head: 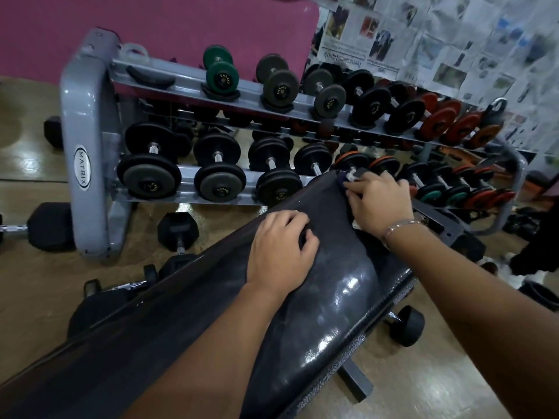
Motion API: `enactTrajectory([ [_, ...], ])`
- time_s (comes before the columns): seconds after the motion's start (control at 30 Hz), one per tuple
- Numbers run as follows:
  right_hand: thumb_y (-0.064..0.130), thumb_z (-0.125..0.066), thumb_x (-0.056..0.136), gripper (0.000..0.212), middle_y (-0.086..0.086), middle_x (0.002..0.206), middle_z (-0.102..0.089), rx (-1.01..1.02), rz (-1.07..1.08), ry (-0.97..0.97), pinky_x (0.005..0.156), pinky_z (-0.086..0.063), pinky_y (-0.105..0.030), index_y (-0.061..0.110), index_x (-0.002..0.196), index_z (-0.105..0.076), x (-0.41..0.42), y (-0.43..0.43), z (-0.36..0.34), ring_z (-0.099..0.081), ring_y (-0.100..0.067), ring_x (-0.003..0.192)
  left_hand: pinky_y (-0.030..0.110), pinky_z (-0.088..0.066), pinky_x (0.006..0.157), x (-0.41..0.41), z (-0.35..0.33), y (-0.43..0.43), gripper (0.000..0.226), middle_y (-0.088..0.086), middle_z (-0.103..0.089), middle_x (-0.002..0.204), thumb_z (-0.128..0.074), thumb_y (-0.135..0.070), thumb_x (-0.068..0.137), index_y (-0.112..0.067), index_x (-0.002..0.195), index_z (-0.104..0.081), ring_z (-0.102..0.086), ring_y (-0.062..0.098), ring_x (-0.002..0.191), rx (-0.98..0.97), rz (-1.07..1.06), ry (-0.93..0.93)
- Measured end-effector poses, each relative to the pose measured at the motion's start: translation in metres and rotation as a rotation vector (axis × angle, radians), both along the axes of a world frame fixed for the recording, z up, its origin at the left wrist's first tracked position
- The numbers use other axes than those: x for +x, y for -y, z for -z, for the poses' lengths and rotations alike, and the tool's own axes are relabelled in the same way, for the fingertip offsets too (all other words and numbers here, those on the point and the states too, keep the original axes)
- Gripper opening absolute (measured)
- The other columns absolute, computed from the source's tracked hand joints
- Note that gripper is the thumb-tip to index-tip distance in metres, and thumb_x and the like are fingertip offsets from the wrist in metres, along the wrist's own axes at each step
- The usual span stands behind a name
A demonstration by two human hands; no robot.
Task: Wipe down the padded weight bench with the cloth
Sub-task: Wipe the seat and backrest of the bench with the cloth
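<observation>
bench: black padded vinyl weight bench [332, 297], runs across view from 7 o'clock up to 1 o'clock, glossy sheen on the pad's right half
cloth: dark blue and white cloth [343, 180], on the far end of the bench at 1 o'clock, bunched under the right hand; dark edge shows past the fingertips, white scrap shows by the wrist
right hand: right hand [379, 204] on top of the cloth, palm down
right grip: fingers bent over the cloth, clamping it against the pad's end
left hand: left hand [281, 252] on the pad's left edge, at 7 o'clock from the right hand, apart from the cloth
left grip: fingers loosely bent, tips on the pad, holding nothing
wrist: thin silver bracelet [399, 224] on the right wrist
rack: grey steel two-tier dumbbell rack [81, 116] behind the bench, 10 to 2 o'clock, rows of round-plate dumbbells [273, 83] in black, green and orange
floor: tan glossy floor [36, 285]; black hex dumbbell [178, 228] at the rack's foot, 9 o'clock of the left hand
bench frame: grey steel foot [355, 381] under the pad at 5 o'clock
walls: magenta wall [151, 19] at 11 o'clock; newspaper sheets [453, 40] covering the surface at 1 o'clock
</observation>
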State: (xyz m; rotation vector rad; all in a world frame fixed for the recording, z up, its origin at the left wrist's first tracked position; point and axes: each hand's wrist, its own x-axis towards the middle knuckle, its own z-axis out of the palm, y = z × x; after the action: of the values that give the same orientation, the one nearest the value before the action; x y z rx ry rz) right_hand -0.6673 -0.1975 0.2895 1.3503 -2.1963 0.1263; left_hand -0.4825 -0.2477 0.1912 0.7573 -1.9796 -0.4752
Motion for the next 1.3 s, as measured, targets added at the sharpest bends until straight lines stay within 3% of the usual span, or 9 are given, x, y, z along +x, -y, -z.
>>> enactTrajectory([
  [0.43, 0.032, -0.045, 0.098, 0.03, -0.004, 0.106, -0.064, -0.02, 0.074, 0.059, 0.086, -0.034, -0.045, 0.029, 0.109, -0.073, -0.007, 0.031, -0.011, -0.055, -0.035, 0.104, 0.034, -0.048, 0.096, 0.001, 0.002, -0.001, 0.021, -0.005, -0.067, 0.111, -0.057, -0.029, 0.092, -0.018, 0.105, -0.07, -0.056, 0.015, 0.11, 0.001, -0.005, -0.006],
  [0.57, 0.034, -0.047, 0.099, 0.031, -0.002, 0.113, -0.064, -0.001, -0.02, 0.074, 0.088, -0.036, -0.046, 0.032, 0.12, -0.069, -0.005, 0.035, -0.005, -0.053, -0.033, 0.107, 0.034, -0.049, 0.095, -0.001, 0.003, -0.002, 0.021, -0.004, -0.067, 0.11, -0.057, -0.028, 0.092, -0.018, 0.104, -0.07, -0.057, 0.015, 0.11, -0.016, -0.004, -0.02],
  [0.7, 0.034, -0.047, 0.096, 0.03, -0.001, 0.105, -0.064, -0.047, 0.0, 0.07, 0.084, -0.034, -0.044, 0.03, 0.111, -0.073, -0.008, 0.035, -0.007, -0.055, -0.032, 0.102, 0.033, -0.047, 0.098, -0.001, 0.003, -0.001, 0.025, -0.003, -0.067, 0.113, -0.054, -0.03, 0.093, -0.018, 0.107, -0.07, -0.057, 0.016, 0.113, -0.011, -0.015, 0.0],
  [0.87, 0.035, -0.042, 0.101, 0.033, 0.002, 0.128, -0.06, 0.145, -0.027, 0.074, 0.093, -0.034, -0.046, 0.039, 0.125, -0.064, 0.003, 0.06, -0.015, -0.05, -0.031, 0.118, 0.033, -0.046, 0.1, 0.0, 0.002, 0.0, 0.026, -0.004, -0.067, 0.113, -0.053, -0.031, 0.092, -0.019, 0.107, -0.071, -0.056, 0.015, 0.113, -0.014, -0.011, 0.003],
  [0.97, 0.031, -0.047, 0.098, 0.03, 0.002, 0.128, -0.063, 0.13, 0.03, 0.104, 0.095, -0.033, -0.046, 0.04, 0.121, -0.065, -0.012, 0.047, -0.023, -0.055, -0.029, 0.117, 0.034, -0.047, 0.099, -0.002, 0.004, 0.001, 0.024, -0.003, -0.068, 0.112, -0.054, -0.03, 0.092, -0.018, 0.106, -0.07, -0.057, 0.016, 0.113, -0.018, -0.007, -0.005],
  [1.07, 0.026, -0.047, 0.098, 0.037, -0.003, 0.127, -0.065, 0.167, 0.095, 0.132, 0.097, -0.035, -0.046, 0.04, 0.128, -0.062, -0.019, 0.049, -0.029, -0.054, -0.032, 0.118, 0.035, -0.047, 0.098, -0.002, 0.005, 0.001, 0.022, -0.002, -0.068, 0.11, -0.056, -0.028, 0.092, -0.017, 0.104, -0.071, -0.058, 0.017, 0.112, -0.019, -0.011, -0.022],
  [1.23, 0.013, -0.052, 0.095, 0.039, -0.001, 0.125, -0.065, 0.127, -0.158, 0.234, 0.096, -0.046, -0.043, 0.035, 0.123, -0.068, -0.028, 0.035, -0.017, -0.052, -0.031, 0.11, 0.034, -0.047, 0.098, -0.002, 0.005, 0.0, 0.022, -0.003, -0.068, 0.11, -0.057, -0.028, 0.091, -0.017, 0.104, -0.071, -0.058, 0.016, 0.111, -0.022, -0.018, -0.025],
  [1.3, 0.01, -0.052, 0.093, 0.039, -0.004, 0.122, -0.067, 0.111, -0.129, 0.273, 0.092, -0.048, -0.038, 0.031, 0.12, -0.071, -0.031, 0.038, -0.022, -0.056, -0.03, 0.111, 0.034, -0.047, 0.098, -0.001, 0.005, 0.0, 0.022, -0.004, -0.068, 0.111, -0.056, -0.029, 0.092, -0.018, 0.105, -0.07, -0.057, 0.016, 0.112, -0.017, -0.024, -0.017],
])
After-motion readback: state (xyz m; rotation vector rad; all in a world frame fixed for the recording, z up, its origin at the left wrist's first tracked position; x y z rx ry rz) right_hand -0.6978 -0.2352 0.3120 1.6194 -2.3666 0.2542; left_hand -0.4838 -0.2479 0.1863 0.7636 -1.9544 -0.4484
